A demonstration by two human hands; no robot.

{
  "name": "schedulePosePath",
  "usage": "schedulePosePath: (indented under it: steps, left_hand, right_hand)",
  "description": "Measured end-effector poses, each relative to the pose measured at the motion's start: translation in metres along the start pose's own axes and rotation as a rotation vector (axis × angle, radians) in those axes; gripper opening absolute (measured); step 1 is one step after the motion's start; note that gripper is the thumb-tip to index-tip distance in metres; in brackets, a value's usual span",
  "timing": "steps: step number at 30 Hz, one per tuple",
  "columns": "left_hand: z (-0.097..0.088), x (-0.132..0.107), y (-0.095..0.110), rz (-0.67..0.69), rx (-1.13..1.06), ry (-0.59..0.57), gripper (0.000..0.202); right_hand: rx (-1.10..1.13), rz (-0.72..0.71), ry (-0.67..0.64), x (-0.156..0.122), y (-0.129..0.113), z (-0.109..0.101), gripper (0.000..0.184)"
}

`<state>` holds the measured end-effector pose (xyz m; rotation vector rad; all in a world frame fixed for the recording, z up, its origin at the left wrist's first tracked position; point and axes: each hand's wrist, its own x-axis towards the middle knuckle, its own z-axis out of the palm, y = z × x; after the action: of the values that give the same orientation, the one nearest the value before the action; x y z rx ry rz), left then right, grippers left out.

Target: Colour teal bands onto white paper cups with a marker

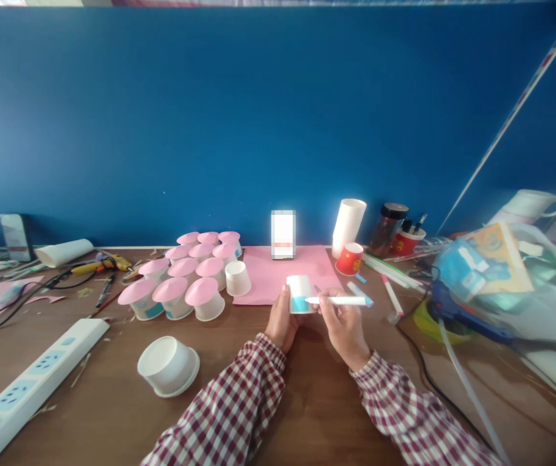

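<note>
In front of me, my left hand (284, 321) wraps round a white paper cup (300, 285), which stands upside down in its grip. A light-blue patch (300, 304) colours the cup's lower side. My right hand (343, 327) pinches a white marker (343, 301) with a blue end. The marker lies level, and its tip touches or nearly touches the blue patch. Pink paper (263, 285) lies flat beyond the hands. To the left, several upturned cups with pink discs on top (204, 294) are grouped beside a plain white cup (237, 278).
A larger white tub (166, 366) and a power strip (44, 372) are at the left, with a yellow glue gun (103, 264) behind. A red cup (350, 259), a tall white stack of cups (349, 223), a dark jar (389, 230) and a blue glue gun (472, 314) occupy the right.
</note>
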<state>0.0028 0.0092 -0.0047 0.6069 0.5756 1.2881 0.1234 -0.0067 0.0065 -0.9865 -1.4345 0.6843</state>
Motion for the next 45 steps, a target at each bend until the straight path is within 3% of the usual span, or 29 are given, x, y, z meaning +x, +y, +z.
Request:
schedulePosePath:
  steps: [45]
  left_hand:
    - [0.0003, 0.0012, -0.0005, 0.015, 0.0, 0.02, 0.05]
  right_hand:
    - [-0.003, 0.01, 0.004, 0.0013, 0.0008, -0.0001, 0.02]
